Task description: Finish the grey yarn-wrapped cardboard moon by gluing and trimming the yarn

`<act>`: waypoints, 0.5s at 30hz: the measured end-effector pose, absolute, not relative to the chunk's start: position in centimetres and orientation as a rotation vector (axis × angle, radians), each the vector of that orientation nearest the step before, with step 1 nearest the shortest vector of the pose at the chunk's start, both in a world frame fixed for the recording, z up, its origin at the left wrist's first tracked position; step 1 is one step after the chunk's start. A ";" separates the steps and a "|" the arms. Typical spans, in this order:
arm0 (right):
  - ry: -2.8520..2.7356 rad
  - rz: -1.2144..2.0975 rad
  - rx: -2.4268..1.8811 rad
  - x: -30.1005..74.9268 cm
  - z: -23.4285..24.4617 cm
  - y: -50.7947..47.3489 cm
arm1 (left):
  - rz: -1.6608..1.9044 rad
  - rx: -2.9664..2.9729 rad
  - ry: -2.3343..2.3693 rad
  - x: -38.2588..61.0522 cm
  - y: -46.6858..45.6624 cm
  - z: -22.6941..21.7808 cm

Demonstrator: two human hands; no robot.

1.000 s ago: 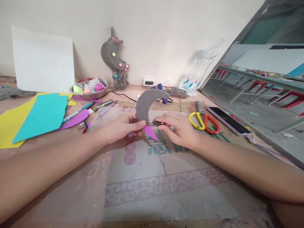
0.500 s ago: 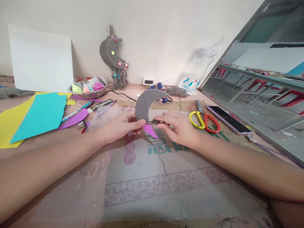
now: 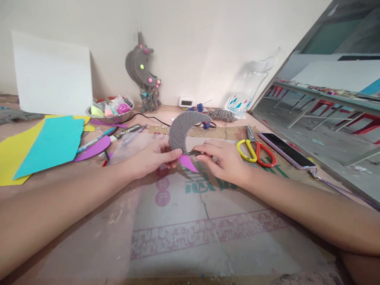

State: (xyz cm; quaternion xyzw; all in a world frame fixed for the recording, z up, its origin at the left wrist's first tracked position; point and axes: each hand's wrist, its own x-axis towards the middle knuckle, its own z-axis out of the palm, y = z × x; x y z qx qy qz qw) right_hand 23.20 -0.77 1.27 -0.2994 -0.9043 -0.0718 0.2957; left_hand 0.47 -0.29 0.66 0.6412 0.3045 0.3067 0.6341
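Observation:
My left hand [image 3: 163, 157] pinches a crescent moon shape [image 3: 180, 130] between thumb and fingers, near its lower end. Grey yarn is wound closely over most of the crescent, while its purple tip [image 3: 189, 163] shows bare below my thumb. Beside it, my right hand [image 3: 221, 158] is closed with thumb and forefinger on grey yarn [image 3: 194, 152] at the edge of the wound part. A loose strand hangs down from there over the covered cardboard [image 3: 178, 245].
Scissors [image 3: 251, 148] and a phone [image 3: 286, 150] lie at the right. Behind the crescent are a glue gun [image 3: 200, 107] and a yarn bundle [image 3: 221, 114]. Coloured sheets [image 3: 50, 146] and a bowl [image 3: 111, 118] are at the left. A decorated moon [image 3: 142, 71] hangs on the wall.
Both hands and the crescent hold nearly the same position. Only a very slight shift of the whole view shows.

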 end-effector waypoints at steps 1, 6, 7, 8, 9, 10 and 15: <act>-2.407 -0.193 -0.798 23.2 1.3 -0.8 | 0.706 1.467 0.693 0.5 -0.3 0.7; -2.400 -0.153 -0.781 23.3 1.2 -0.7 | 0.697 1.475 0.702 0.6 -0.4 0.7; -2.401 -0.143 -0.778 23.3 1.2 -0.7 | 0.694 1.471 0.703 0.6 -0.4 0.7; -2.402 -0.139 -0.778 23.3 1.2 -0.7 | 0.693 1.465 0.702 0.6 -0.4 0.6; -2.402 -0.136 -0.781 23.4 1.2 -0.7 | 0.696 1.459 0.701 0.6 -0.4 0.6; -2.402 -0.136 -0.787 23.4 1.2 -0.7 | 0.701 1.453 0.700 0.6 -0.4 0.6; -2.404 -0.156 -0.813 23.3 1.2 -0.8 | 0.705 1.452 0.704 0.6 -0.4 0.5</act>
